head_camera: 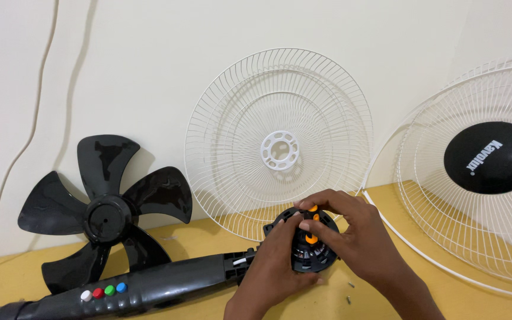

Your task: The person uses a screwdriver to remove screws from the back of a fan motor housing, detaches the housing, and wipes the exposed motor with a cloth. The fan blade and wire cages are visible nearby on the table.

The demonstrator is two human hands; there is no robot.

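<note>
Black plastic fills both my hands: the fan's motor housing (306, 246), lying on the yellow surface (197, 237) at the end of its stand (131, 287). My left hand (271, 269) cups it from below to steady it, while my right hand (357, 234) pinches an orange clip (312, 208) on top. Blade (105, 216) and wire grilles (278, 142) lean against the wall, out of my way.

- Fan blade (105, 213): glossy black plastic.
- Wire grille (278, 139): thin white-coated metal.
- Motor housing (309, 243): matt black plastic, orange plastic parts.
- Table (208, 234): smooth yellow wood-like surface.
</note>
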